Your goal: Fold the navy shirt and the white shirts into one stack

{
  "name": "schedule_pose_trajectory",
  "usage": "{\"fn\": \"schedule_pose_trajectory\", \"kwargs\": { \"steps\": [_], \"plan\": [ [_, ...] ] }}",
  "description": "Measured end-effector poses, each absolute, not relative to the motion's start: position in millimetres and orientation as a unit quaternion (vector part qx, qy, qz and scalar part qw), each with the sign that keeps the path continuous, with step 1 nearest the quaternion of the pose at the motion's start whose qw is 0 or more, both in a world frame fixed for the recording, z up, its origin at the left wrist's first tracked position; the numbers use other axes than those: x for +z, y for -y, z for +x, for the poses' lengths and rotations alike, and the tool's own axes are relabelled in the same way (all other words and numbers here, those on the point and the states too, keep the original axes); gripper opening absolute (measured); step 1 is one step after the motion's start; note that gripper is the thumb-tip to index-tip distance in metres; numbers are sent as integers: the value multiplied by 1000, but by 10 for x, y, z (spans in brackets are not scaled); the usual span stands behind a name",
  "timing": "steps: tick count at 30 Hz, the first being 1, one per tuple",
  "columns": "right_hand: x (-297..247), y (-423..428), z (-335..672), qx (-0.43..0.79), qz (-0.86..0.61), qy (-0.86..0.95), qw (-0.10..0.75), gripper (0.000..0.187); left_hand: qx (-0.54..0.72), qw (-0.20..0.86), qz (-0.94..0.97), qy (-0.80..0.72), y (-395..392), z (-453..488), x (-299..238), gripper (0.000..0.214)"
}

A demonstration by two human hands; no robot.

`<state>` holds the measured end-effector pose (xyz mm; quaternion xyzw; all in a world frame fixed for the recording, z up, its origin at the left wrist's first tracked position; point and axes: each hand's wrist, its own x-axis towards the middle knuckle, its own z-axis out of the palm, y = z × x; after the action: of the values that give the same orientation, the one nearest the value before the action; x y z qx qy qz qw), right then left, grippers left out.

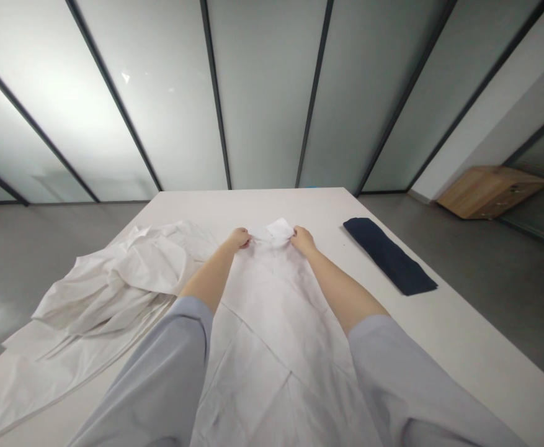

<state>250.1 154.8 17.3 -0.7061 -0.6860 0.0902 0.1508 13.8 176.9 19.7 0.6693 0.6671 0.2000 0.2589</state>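
While the left hand (239, 238) and the right hand (303, 240) each pinch, fingers nearly closed, the top edge of a flat-spread white cotton garment (272, 347) on the pale tabletop (458, 347), a rumpled white fabric mass (108, 292) lies unsmoothed at left and a folded navy cloth (389, 256) lies at right.

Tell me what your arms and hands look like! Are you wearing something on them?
Your arms wear wide, loose, pale blue-grey sleeves: the left sleeve and the right sleeve. They end partway down the forearms. Below them the arms are bare, and the left hand and right hand wear no gloves.
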Motion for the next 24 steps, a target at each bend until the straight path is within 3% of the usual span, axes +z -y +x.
{"fn": "schedule_pose_trajectory", "kwargs": {
  "steps": [4,12,19,24],
  "plan": [
    [130,-1369,2592,13,-656,734,177,33,212,192,709,-645,-1493,76,236,26],
    [83,-1111,2542,-26,-593,786,174,39,171,-62,788,-589,-965,137,180,37],
    [-110,-993,2277,68,-634,769,47,65,49,34,780,-623,-1000,280,-102,64],
    [-164,-1053,2374,88,-625,769,105,59,122,0,791,-600,-889,228,-39,55]
  ]
}}
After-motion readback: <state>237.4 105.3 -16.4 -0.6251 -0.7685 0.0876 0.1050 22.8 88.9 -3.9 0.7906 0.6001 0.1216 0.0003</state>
